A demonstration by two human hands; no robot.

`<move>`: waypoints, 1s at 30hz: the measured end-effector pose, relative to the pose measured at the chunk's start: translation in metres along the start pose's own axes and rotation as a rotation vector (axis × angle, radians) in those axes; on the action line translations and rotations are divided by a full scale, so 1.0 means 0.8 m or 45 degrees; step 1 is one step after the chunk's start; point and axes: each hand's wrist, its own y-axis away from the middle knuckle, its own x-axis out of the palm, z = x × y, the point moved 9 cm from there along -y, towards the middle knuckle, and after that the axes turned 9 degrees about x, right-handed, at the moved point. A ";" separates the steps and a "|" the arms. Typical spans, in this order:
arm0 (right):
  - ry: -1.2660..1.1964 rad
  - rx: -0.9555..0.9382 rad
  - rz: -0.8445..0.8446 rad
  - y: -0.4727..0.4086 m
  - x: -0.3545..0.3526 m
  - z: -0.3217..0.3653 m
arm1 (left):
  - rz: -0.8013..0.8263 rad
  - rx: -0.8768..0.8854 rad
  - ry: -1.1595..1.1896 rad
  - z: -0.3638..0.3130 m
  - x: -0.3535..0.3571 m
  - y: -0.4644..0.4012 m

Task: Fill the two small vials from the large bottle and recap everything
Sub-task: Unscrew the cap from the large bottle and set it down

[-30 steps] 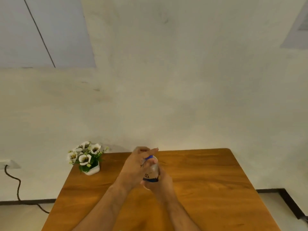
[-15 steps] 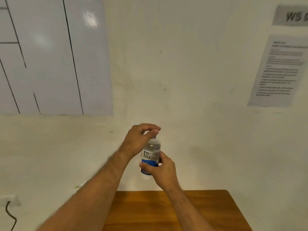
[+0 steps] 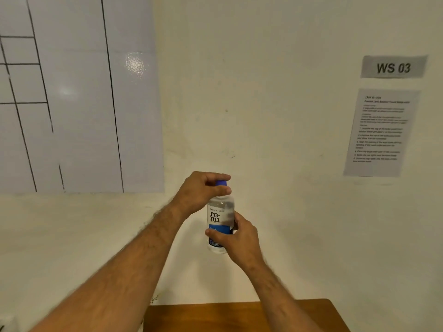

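Between both hands, up off the table (image 3: pixel 239 315), the large bottle (image 3: pixel 220 220) stands upright: left hand (image 3: pixel 199 194) fingers pinch the blue cap (image 3: pixel 221 182), right hand (image 3: pixel 236 238) fingers wrap its lower label.

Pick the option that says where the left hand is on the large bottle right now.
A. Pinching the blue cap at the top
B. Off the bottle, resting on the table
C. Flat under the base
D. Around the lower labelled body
A: the left hand closes its fingers on the blue cap at the top of the large bottle, while the right hand grips the lower labelled body, held up in front of the wall.
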 end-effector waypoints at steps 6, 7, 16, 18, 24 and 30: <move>-0.003 0.013 -0.018 0.003 -0.004 -0.001 | 0.033 0.013 0.080 -0.005 0.005 0.005; 0.002 0.017 -0.017 0.004 -0.003 0.000 | 0.026 0.027 0.070 -0.007 0.005 0.006; 0.001 0.030 -0.021 0.011 0.001 -0.008 | 0.095 0.003 0.012 0.001 0.011 0.011; 0.013 0.040 -0.017 0.012 0.004 -0.009 | 0.091 -0.007 -0.029 0.003 0.010 0.010; 0.052 0.034 -0.029 0.011 -0.001 -0.014 | -0.084 -0.015 0.016 0.007 -0.001 0.007; 0.081 0.020 -0.028 0.007 -0.003 -0.017 | -0.318 0.001 0.441 0.013 -0.016 0.021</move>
